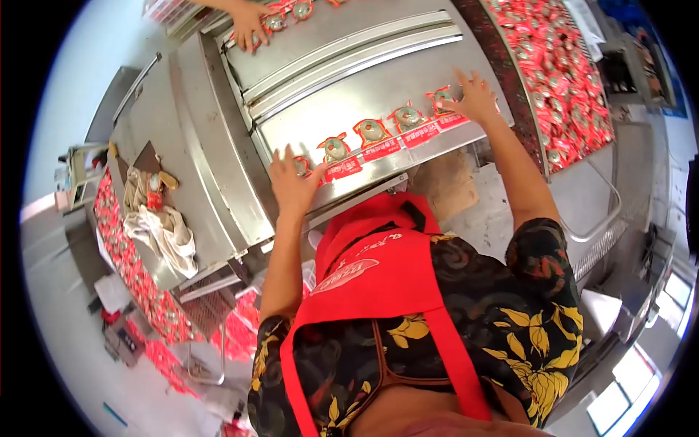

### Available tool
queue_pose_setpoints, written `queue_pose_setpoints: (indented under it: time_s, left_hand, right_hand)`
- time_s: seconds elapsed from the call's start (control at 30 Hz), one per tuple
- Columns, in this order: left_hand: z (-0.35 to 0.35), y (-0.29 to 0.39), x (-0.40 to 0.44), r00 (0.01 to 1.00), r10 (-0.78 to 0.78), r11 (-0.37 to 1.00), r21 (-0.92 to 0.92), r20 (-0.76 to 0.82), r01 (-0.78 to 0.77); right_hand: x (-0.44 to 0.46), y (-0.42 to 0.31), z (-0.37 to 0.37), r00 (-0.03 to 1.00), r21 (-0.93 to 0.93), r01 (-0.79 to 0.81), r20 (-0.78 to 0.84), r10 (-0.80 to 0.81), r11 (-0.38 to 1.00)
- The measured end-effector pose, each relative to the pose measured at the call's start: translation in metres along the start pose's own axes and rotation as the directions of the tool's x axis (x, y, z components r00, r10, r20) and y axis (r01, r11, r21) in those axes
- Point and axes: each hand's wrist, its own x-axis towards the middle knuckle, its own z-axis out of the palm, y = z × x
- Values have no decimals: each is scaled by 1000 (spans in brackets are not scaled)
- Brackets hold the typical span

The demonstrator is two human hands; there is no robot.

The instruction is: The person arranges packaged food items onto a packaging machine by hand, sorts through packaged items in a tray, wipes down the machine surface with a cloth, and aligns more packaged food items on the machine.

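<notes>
Along the front edge of a steel machine bed lies a row of red-and-clear packets, each with a round, greyish item inside. My left hand (293, 186) is at the left end of the row, fingers spread, with thumb and fingers around the leftmost packet (301, 167). At the other end my right hand (475, 100) has its fingers stretched apart over the rightmost packet (443, 100), partly covering it. Between my hands lie a packet on the left (336, 150), a middle packet (372, 132) and a packet on the right (408, 116). Both hands appear to rest on the packets without gripping them.
Metal sealing bars (357, 58) cross the bed beyond the row. Another person's hand (249, 25) touches packets on the far side. A bin heaped with red packets (561, 80) stands right. Cloths (164, 233) lie on the steel surface at left, with more packets (138, 269) below.
</notes>
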Motion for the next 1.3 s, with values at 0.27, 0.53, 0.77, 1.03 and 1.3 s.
queue_pose_setpoints:
  time_s: [0.27,0.53,0.77,1.03,1.3]
  left_hand:
    - [71,56,44,986,-166,986,21,-34,167]
    - [5,46,94,810,-265,293,-757,523,584]
    - [68,101,88,414,216,29,-429,884,903]
    - [42,204,108,690,405,-22,-748,600,664]
    - [114,385,126,729,370,-149,-738,575,658]
  right_hand:
    - [39,24,49,976,136,201,61,-211,970]
    - [44,-14,-25,894,573,-335,445,60,747]
    - [-4,-78,16,618,682,-583,725,-303,442]
    - [10,14,-53,598,669,-721,470,-649,-179]
    - [48,326,-45,995,998,-33,28,99,55]
